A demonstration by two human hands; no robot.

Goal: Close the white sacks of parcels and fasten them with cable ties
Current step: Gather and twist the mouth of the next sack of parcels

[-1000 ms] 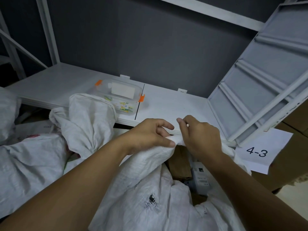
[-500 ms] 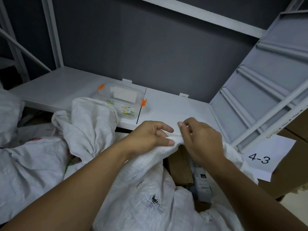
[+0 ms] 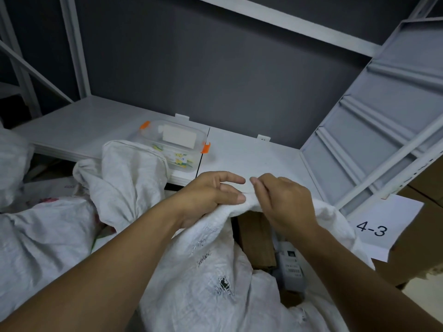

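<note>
A white shelf (image 3: 251, 159) runs along a dark grey wall (image 3: 215, 68). Near its front edge stands a clear lidded container (image 3: 172, 144) with orange latches (image 3: 205, 147). At the shelf's right end a grey ribbed rack panel (image 3: 383, 104) leans tilted. A paper sheet (image 3: 383, 226) marked "4-3" hangs on a cardboard box (image 3: 426, 236).

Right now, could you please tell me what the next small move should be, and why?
Probably bunch the rim of the white sack inward: the left hand and right hand pinch it, but the mouth gapes, with a cardboard parcel showing.
</note>
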